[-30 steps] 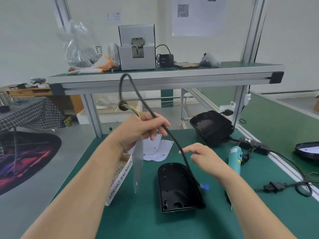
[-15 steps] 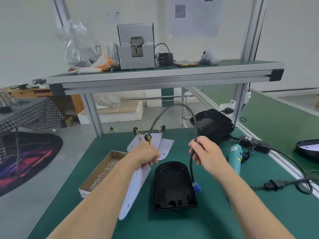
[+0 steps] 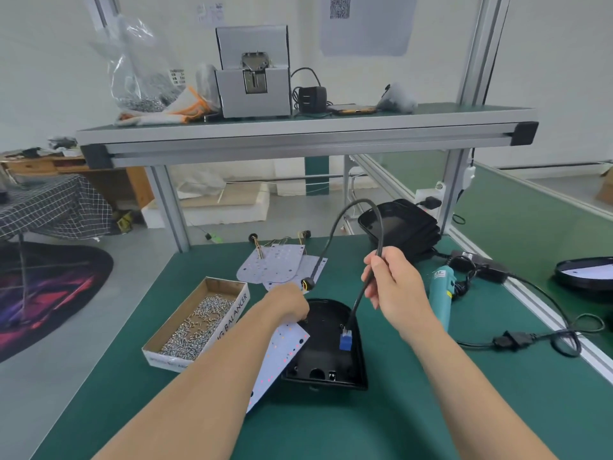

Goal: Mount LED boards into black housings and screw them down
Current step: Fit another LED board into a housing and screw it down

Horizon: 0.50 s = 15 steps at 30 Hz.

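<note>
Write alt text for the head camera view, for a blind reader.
A person's right hand grips a black cable whose blue connector hangs over an open black plastic housing on a green table, while the left hand holds a white LED board at its left edge. A cardboard box of screws lies further left.

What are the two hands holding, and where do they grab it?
The right hand grips the black cable midway along; the left hand holds the LED board by its far end, where the cable joins.
</note>
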Available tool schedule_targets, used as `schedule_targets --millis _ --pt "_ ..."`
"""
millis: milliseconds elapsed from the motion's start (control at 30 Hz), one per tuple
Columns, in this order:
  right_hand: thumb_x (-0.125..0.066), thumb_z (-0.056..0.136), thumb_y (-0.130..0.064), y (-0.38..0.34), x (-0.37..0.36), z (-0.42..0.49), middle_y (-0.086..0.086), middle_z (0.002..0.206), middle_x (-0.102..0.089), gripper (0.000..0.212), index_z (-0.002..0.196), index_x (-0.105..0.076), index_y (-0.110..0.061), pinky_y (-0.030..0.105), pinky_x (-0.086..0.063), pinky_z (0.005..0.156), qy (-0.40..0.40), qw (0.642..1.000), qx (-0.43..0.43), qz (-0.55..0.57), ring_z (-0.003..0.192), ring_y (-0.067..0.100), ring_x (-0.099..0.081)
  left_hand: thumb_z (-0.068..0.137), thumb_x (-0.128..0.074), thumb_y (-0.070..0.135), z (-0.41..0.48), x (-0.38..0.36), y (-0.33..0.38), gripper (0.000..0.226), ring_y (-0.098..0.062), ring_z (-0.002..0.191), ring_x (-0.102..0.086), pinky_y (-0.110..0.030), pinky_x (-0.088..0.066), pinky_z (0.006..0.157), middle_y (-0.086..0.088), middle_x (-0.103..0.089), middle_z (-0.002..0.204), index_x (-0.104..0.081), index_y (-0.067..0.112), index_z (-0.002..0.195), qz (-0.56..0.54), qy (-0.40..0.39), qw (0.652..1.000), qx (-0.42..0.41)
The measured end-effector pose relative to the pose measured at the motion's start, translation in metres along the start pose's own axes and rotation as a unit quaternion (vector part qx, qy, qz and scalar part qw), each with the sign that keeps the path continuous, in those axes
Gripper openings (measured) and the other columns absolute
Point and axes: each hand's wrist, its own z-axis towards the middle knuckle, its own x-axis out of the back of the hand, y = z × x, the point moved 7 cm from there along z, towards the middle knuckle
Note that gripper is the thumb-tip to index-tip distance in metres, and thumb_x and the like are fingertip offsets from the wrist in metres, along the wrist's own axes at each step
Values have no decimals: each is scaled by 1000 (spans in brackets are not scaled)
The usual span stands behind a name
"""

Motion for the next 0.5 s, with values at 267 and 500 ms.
schedule_targets --millis 267,500 --pt "-38 106 -6 2 3 -17 -1 72 -62 24 90 -56 -10 25 -46 45 30 999 22 32 52 13 -54 89 -49 3 -13 24 -9 14 -27 57 -53 -25 -37 47 -12 -53 61 -45 8 76 -106 68 992 -5" --pt "-41 106 -9 -6 6 -16 2 72 -62 24 88 -56 -12 22 -45 44 48 999 20 14 49 10 -53 79 -52 -1 -21 48 -18 14 -31 58 -49 -34 -43 54 -18 -49 62 -47 2 67 -201 119 972 13"
